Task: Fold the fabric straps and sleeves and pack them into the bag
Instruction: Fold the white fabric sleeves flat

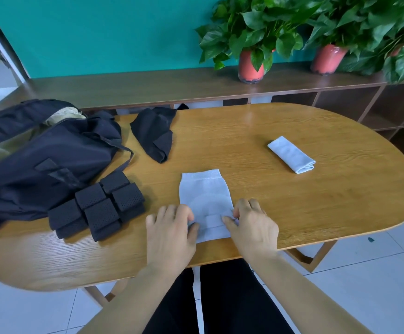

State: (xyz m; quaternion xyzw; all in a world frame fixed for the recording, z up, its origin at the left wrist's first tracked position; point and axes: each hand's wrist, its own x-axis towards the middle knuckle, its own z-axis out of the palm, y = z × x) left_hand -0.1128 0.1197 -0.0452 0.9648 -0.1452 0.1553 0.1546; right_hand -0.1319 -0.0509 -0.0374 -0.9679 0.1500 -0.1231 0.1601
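Note:
A pale blue fabric sleeve (205,196) lies flat on the wooden table (316,201) near its front edge. My left hand (172,230) pinches the sleeve's near left corner, and my right hand (251,225) pinches its near right edge. A second pale blue sleeve (291,155) lies folded at the right. Several folded black perforated straps (99,206) are stacked beside a dark navy bag (42,160) at the left, whose top stands open and shows a beige lining. A crumpled black sleeve (154,133) lies at the back.
Behind the table runs a low wooden shelf (148,85) with two potted plants (251,66) in red pots. My legs in black trousers show under the front edge. White floor tiles lie below.

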